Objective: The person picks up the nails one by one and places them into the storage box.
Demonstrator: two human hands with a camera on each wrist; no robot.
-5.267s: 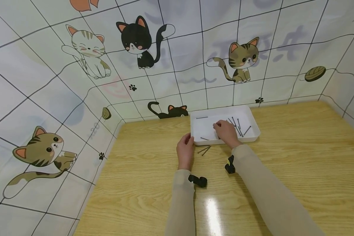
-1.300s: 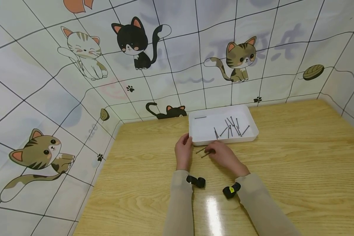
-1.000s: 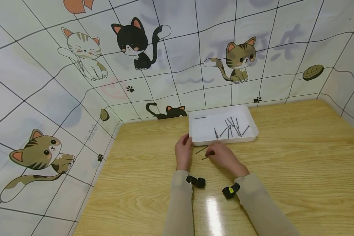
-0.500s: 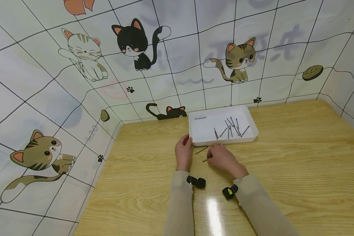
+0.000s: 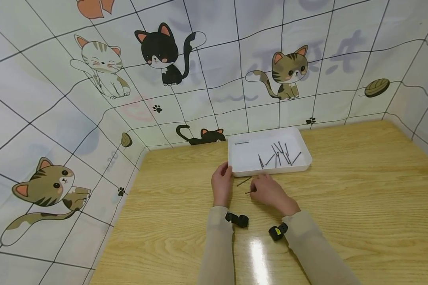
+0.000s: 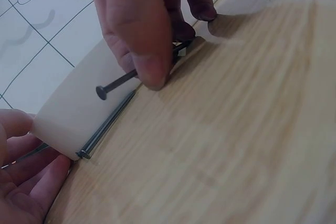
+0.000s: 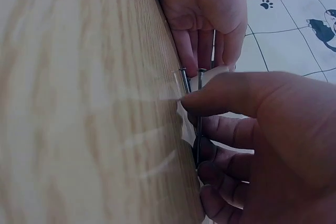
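Note:
My left hand holds the front left corner of a white tray, its fingers around the corner in the left wrist view. My right hand is just in front of the tray and pinches a dark nail between thumb and fingers. The nail's flat head sticks out to the left, and its far part is covered by the fingers. Between the hands, another nail lies on the table, close along the tray's front wall. Inside the tray, several nails lie loose toward the right.
A single nail lies at the tray's back left. The wooden table ends at a wall covered with cat drawings, right behind the tray. Both wrists wear small black cameras.
My right hand has moved from inside the tray to the table before it and taken one of two nails there. More nails lie mid-tray; the front-left one is gone from its spot. My left hand stays.

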